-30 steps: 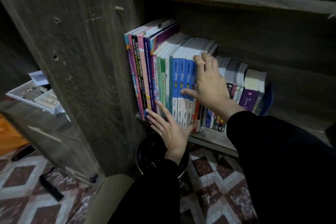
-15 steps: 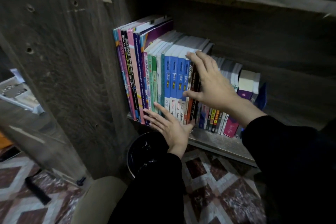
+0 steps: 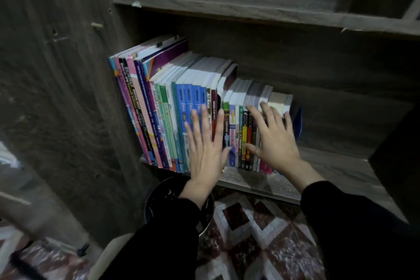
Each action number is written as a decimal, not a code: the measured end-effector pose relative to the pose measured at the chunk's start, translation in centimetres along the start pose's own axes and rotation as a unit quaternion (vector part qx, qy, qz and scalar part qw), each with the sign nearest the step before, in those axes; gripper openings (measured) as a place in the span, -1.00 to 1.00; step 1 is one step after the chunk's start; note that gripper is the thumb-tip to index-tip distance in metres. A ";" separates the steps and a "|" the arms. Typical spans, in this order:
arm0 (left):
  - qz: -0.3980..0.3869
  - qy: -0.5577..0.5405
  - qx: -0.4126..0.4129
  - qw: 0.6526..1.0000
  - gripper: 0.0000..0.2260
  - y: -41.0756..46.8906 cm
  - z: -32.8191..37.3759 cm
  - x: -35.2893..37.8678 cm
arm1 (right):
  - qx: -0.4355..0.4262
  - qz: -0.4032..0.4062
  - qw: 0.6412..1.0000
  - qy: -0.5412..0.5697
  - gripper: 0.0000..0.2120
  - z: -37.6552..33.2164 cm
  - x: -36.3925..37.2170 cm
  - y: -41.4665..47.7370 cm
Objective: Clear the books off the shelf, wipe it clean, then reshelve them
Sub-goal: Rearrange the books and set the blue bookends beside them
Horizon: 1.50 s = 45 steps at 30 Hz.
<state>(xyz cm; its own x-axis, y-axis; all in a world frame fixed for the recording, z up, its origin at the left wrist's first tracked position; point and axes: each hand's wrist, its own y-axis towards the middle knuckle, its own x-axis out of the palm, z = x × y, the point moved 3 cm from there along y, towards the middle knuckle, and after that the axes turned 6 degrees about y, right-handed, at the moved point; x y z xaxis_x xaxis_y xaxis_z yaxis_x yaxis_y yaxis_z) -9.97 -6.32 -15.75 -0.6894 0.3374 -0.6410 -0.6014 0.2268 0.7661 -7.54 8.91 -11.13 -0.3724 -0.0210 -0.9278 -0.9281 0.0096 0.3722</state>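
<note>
A row of books stands upright on the dark wooden shelf, packed against its left wall, taller ones at the left and shorter ones at the right. My left hand lies flat with straight fingers on the spines of the blue books. My right hand lies with spread, straight fingers on the spines and tops of the short books. Neither hand grips a book.
The shelf board to the right of the books is bare. Another board runs above. A round black bin sits on the patterned floor under my left wrist. The cabinet's side wall rises at left.
My left hand rose from the shelf's lower edge onto the blue spines. My right hand slid right, from the tall blue books to the short books.
</note>
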 end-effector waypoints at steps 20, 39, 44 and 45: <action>-0.050 0.161 0.052 0.984 0.06 4.5 -0.5 1.1 | 0.049 0.240 0.967 0.071 -0.16 -1.4 3.3 -0.8; -0.052 0.128 0.062 0.988 0.06 4.8 -0.7 1.4 | 0.448 0.080 0.740 0.495 -0.20 2.5 12.9 -5.3; -0.053 0.125 0.060 0.989 0.06 4.7 -0.6 1.0 | 0.463 0.076 0.716 0.517 -0.46 3.9 11.7 -6.7; -0.055 0.127 0.061 0.989 0.06 4.7 -0.6 0.9 | 0.484 0.133 0.713 0.490 -0.58 4.5 10.9 -7.3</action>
<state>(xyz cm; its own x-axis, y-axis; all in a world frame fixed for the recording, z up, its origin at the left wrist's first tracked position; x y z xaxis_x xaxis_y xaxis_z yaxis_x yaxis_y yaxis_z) -13.70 -5.47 -12.76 -0.7116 0.0680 -0.6993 -0.6354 0.3624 0.6819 -4.79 13.07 -24.04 -0.7972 -0.5729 -0.1902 -0.5652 0.8191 -0.0982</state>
